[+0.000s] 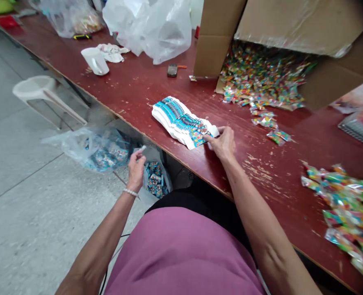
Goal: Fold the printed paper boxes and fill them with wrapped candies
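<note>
My right hand [223, 143] is at the near end of a fanned stack of flat printed packets [181, 121], blue and white, on the red table. Its thumb and fingers pinch the edge of the front packet. My left hand [135, 167] hangs past the table's edge, above the floor, with its fingers closed. A small white thing [142, 148] sticks out at its fingertips, too small to name. Just below and right of that hand stands an open plastic bag of small blue packets [156, 179]. Another clear bag with blue packets [106, 149] lies on the floor behind it.
A cardboard box [213, 39] lies on its side, spilling wrapped candies [258, 76]. More candy packets [347, 205] lie at the right. A white mug [95, 61], a brush [172, 70] and plastic bags [156, 28] are farther back. A white stool [38, 88] stands left.
</note>
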A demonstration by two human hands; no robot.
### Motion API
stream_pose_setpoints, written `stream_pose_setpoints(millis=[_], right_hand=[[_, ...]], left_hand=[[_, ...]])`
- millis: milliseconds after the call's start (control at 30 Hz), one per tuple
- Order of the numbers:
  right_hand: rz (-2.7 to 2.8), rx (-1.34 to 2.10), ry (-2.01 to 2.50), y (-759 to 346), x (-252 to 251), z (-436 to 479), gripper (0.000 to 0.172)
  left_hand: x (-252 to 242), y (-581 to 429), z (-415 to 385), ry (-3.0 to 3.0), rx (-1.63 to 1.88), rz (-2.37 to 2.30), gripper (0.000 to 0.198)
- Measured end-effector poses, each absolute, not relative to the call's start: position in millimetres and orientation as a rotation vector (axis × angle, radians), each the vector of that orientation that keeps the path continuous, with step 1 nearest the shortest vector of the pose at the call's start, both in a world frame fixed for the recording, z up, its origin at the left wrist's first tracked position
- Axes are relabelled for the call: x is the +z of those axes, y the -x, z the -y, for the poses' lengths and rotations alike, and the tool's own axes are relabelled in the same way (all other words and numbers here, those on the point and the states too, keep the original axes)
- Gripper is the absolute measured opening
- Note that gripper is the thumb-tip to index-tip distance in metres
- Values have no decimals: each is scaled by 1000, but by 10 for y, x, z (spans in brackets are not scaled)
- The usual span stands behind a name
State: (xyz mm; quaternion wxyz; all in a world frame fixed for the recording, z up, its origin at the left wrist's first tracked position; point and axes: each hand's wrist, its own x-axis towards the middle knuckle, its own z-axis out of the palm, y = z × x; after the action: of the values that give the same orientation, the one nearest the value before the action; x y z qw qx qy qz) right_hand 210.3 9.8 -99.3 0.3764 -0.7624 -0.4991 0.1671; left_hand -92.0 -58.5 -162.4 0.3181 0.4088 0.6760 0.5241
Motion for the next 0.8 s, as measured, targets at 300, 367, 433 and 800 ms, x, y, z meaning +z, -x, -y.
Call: stream_pose_setpoints(millis=[300, 367, 433, 800], right_hand=[[1076, 1183, 1143, -2221, -491, 675, 26], [1094, 1364, 1083, -2100, -394, 922, 26], [1069, 1508, 1046, -1995, -368, 1083, 27], [1073, 1632, 941, -1896, -379, 1329, 44]], left_hand=[[-445, 300, 850, -943, 950, -938, 46], [-386, 86, 1010, -818, 634, -705, 47], [-399, -69, 1148, -707, 458, -544, 45], [-478, -116, 1290, -761, 549, -700, 34]])
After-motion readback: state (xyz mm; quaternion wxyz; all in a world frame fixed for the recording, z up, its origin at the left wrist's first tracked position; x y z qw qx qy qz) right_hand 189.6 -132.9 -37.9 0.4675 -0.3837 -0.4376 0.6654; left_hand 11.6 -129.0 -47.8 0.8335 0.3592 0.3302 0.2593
